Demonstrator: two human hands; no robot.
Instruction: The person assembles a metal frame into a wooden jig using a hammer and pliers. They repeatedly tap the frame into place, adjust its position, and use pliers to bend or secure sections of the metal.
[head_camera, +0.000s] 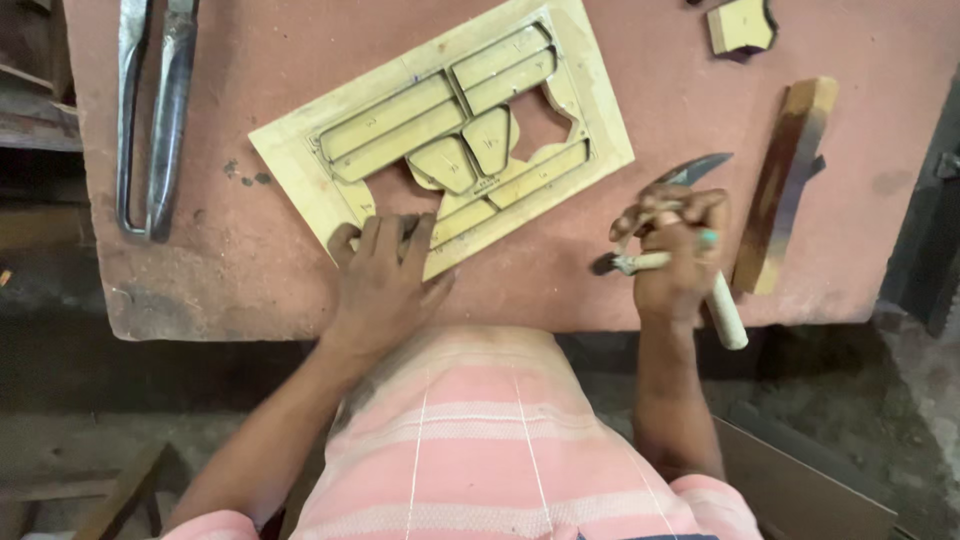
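My left hand (385, 275) lies flat, fingers spread, pressing the near corner of a pale yellow rectangular board (440, 135) set with long metal-edged cutting shapes, which lies slanted on the reddish-pink worktable (250, 270). My right hand (675, 255) is closed around a curved-bladed knife with a pale wooden handle (722, 310) and also a thin brush-like stick (630, 263), held just off the board's right corner. A long wooden block (785, 185) lies just right of that hand, large dark metal shears (155, 110) far left, and a small tan cut-out piece (740, 25) at the top edge.
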